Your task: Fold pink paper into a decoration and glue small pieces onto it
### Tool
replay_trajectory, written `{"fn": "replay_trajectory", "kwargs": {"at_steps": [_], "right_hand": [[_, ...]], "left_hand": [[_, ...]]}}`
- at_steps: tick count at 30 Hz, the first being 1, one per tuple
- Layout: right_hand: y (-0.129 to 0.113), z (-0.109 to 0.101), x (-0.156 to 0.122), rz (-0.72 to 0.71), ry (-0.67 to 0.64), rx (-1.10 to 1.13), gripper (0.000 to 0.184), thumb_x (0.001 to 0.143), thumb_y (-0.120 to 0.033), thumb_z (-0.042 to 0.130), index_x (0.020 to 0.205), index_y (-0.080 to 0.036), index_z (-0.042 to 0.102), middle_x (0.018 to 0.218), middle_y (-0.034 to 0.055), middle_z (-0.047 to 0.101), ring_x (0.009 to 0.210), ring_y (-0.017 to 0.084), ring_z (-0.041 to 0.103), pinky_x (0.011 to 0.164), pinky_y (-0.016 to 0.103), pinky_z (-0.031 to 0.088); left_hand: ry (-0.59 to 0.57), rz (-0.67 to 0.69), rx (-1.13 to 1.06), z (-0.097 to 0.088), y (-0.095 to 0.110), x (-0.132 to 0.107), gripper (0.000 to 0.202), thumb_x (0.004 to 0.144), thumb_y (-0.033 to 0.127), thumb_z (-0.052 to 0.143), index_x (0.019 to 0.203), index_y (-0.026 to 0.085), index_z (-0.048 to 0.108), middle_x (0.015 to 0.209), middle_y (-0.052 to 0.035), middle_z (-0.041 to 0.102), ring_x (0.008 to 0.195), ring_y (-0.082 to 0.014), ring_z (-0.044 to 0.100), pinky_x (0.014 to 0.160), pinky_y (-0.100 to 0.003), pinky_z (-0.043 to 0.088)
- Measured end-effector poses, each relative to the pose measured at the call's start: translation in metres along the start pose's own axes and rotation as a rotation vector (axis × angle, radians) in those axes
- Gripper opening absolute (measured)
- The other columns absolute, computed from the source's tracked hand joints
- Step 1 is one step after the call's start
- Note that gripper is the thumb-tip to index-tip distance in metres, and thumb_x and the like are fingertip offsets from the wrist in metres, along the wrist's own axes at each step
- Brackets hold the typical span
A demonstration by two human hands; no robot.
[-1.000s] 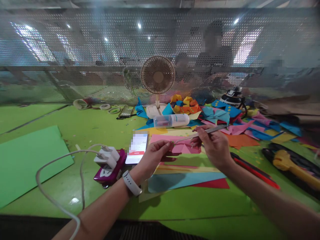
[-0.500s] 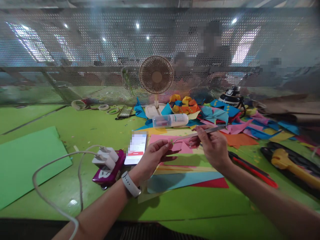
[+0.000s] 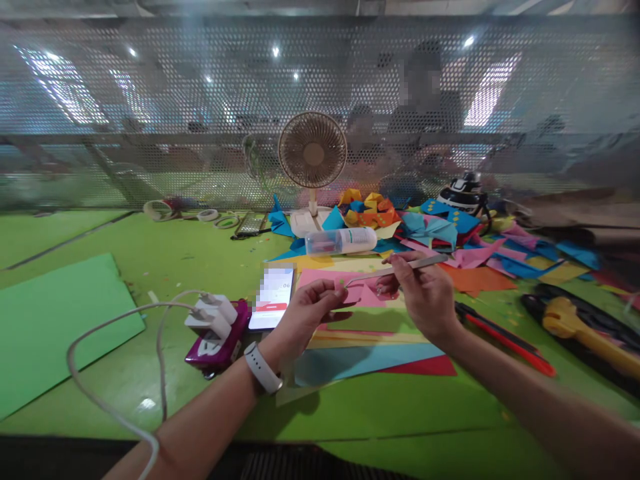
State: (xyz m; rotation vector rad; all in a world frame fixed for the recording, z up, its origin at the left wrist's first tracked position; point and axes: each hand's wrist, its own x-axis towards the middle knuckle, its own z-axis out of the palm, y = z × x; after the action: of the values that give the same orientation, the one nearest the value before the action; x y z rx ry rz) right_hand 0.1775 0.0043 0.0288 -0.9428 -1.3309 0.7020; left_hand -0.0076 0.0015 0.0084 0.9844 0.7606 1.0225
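Observation:
My right hand (image 3: 431, 293) is closed around long metal tweezers (image 3: 385, 271) with a bent tip that points left. That tip reaches the fingertips of my left hand (image 3: 313, 310). My left thumb and forefinger pinch a tiny green piece (image 3: 342, 282), perhaps paper, too small to make out well. Below both hands lies a pink paper sheet (image 3: 325, 275) on a stack of coloured sheets, with a light blue sheet (image 3: 350, 362) and a red sheet (image 3: 430, 367) at the near side.
A phone (image 3: 271, 300) and a purple power block (image 3: 220, 347) with a white cable are to the left. Behind lie a clear bottle (image 3: 340, 241), a fan (image 3: 313, 152) and heaped folded paper (image 3: 433, 230). A red cutter knife (image 3: 510, 340) is at the right.
The tweezers' rear end has shifted slightly left and down with my right hand. My left hand stays almost in place, still pinching.

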Motion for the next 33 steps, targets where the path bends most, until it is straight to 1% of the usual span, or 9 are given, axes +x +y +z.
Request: {"fn": "replay_trajectory", "kwargs": {"at_steps": [5,10,12,14,17,19,23,29,33], "right_hand": [[-0.003,-0.002,-0.001,-0.018,-0.007,-0.020,0.023,0.084,-0.041,0.054,0.084,-0.018,0.056,0.055,-0.0007,0.064,0.044,0.014,0.061,0.042,0.023,0.051],[-0.005,-0.008,0.007,-0.155,0.080,-0.028,0.020,0.087,-0.038,0.050,0.091,-0.020,0.058,0.063,0.0000,0.065,0.054,0.014,0.063,0.050,0.025,0.051],[-0.003,-0.009,0.011,-0.207,0.011,-0.076,0.021,0.087,-0.036,0.049,0.099,-0.022,0.059,0.080,0.0022,0.067,0.071,0.015,0.065,0.062,0.028,0.052],[0.001,-0.010,0.014,-0.213,-0.163,-0.167,0.021,0.087,-0.035,0.050,0.101,-0.023,0.061,0.095,0.0035,0.067,0.087,0.017,0.064,0.076,0.030,0.050],[0.005,-0.011,0.016,-0.152,-0.419,-0.266,0.021,0.087,-0.034,0.050,0.098,-0.023,0.065,0.096,0.0037,0.067,0.091,0.017,0.062,0.080,0.031,0.049],[0.007,-0.010,0.015,-0.154,-0.499,-0.308,0.021,0.087,-0.033,0.051,0.096,-0.023,0.066,0.094,0.0036,0.068,0.089,0.017,0.062,0.079,0.031,0.048],[0.009,-0.009,0.014,-0.243,-0.523,-0.383,0.020,0.087,-0.030,0.051,0.097,-0.024,0.067,0.092,0.0043,0.068,0.087,0.017,0.061,0.077,0.032,0.048],[0.011,-0.007,0.011,-0.272,-0.507,-0.377,0.019,0.086,-0.028,0.051,0.096,-0.023,0.066,0.091,0.0050,0.067,0.085,0.017,0.061,0.077,0.032,0.047],[0.011,-0.005,0.007,-0.303,-0.525,-0.390,0.019,0.087,-0.026,0.050,0.098,-0.024,0.065,0.090,0.0042,0.066,0.085,0.017,0.061,0.075,0.031,0.047]], "left_hand": [[-0.003,0.005,0.033,0.000,0.001,0.000,0.017,0.073,0.028,0.070,0.078,0.015,0.059,0.076,0.0022,0.058,0.074,-0.0115,0.061,0.077,-0.033,0.052],[-0.021,-0.007,0.095,0.003,0.004,-0.002,0.022,0.070,0.031,0.071,0.078,0.015,0.058,0.072,0.0029,0.056,0.072,-0.0115,0.059,0.074,-0.033,0.052],[-0.023,-0.010,0.112,0.006,0.005,-0.003,0.026,0.068,0.033,0.073,0.079,0.014,0.058,0.072,0.0026,0.056,0.072,-0.0118,0.059,0.072,-0.032,0.052],[-0.025,-0.012,0.135,0.008,0.005,-0.003,0.028,0.067,0.035,0.073,0.079,0.014,0.058,0.073,0.0017,0.057,0.072,-0.0125,0.059,0.070,-0.031,0.052],[-0.027,-0.015,0.194,0.009,0.004,-0.003,0.030,0.067,0.037,0.073,0.080,0.014,0.058,0.074,0.0001,0.059,0.074,-0.0140,0.060,0.069,-0.030,0.052],[-0.043,-0.004,0.230,0.009,0.004,-0.003,0.030,0.068,0.037,0.072,0.082,0.014,0.059,0.077,-0.0008,0.060,0.077,-0.0151,0.061,0.070,-0.031,0.052],[-0.061,0.000,0.242,0.009,0.004,-0.004,0.031,0.067,0.038,0.072,0.083,0.014,0.059,0.079,-0.0013,0.061,0.078,-0.0159,0.062,0.071,-0.031,0.052],[-0.065,-0.034,0.249,0.010,0.007,-0.006,0.033,0.070,0.041,0.070,0.089,0.016,0.059,0.086,-0.0038,0.064,0.085,-0.0192,0.063,0.070,-0.031,0.052],[-0.068,-0.068,0.292,0.007,0.004,-0.004,0.032,0.069,0.043,0.069,0.082,0.015,0.058,0.086,-0.0049,0.065,0.084,-0.0207,0.065,0.065,-0.029,0.052]]}}
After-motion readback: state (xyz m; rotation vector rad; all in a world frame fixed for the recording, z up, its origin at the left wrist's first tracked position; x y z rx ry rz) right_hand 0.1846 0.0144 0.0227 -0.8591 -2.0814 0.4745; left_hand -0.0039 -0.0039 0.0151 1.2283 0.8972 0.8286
